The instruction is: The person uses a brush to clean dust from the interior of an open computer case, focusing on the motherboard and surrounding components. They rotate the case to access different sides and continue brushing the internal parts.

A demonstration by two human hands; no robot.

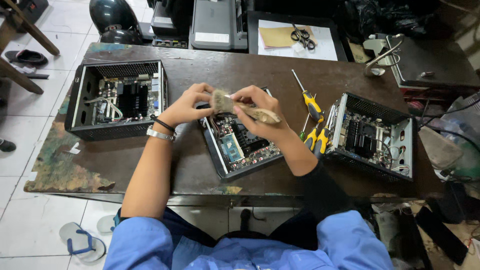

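both hands [227,107] gripping worn brush [240,107], above open computer case [240,147]

A tan, worn brush [245,109] is seen above a black computer case [240,145] with a blue chip. The bench [200,75] is dark brown, its paint chipped. Yellow-and-black screwdrivers [314,125] are seen beside it.

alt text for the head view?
Both hands, left and right, hold a worn brush above an open mini PC on a brown table. Two more open cases flank it; screwdrivers lie right.
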